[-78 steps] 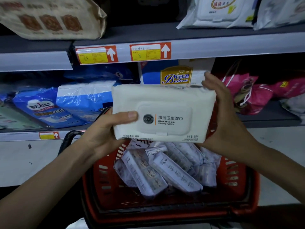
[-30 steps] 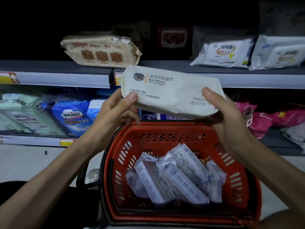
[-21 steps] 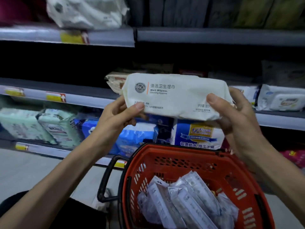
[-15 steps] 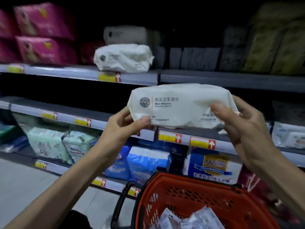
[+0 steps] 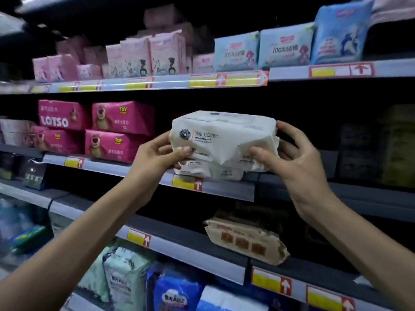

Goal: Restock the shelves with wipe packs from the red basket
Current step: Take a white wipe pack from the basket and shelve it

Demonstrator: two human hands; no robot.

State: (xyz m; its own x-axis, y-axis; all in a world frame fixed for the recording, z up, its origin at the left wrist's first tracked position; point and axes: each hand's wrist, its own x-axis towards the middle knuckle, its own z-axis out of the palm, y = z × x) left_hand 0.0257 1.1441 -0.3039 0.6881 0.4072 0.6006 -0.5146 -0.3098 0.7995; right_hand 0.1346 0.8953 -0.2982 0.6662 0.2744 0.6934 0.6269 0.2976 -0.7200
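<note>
A white wipe pack (image 5: pixel 224 135) with dark print is held up at the middle shelf (image 5: pixel 224 190). My left hand (image 5: pixel 157 158) grips its left end, thumb on the front. My right hand (image 5: pixel 292 160) holds its right end, thumb under the front edge and fingers behind. Just below it a second white wipe pack (image 5: pixel 211 171) lies on the shelf, and the held pack sits on or barely above it. The red basket is out of view.
Pink Lotso packs (image 5: pixel 98 129) are stacked on the same shelf to the left. Pink and blue packs (image 5: pixel 238 52) fill the shelf above. A beige pack (image 5: pixel 244 241) lies on the shelf below, with blue and green packs (image 5: pixel 125 279) lower down. Right of the held pack the shelf is dark.
Both hands have lifted the white pack from over the red basket up to the middle shelf, above another white pack. The view rose and the basket dropped out of sight.
</note>
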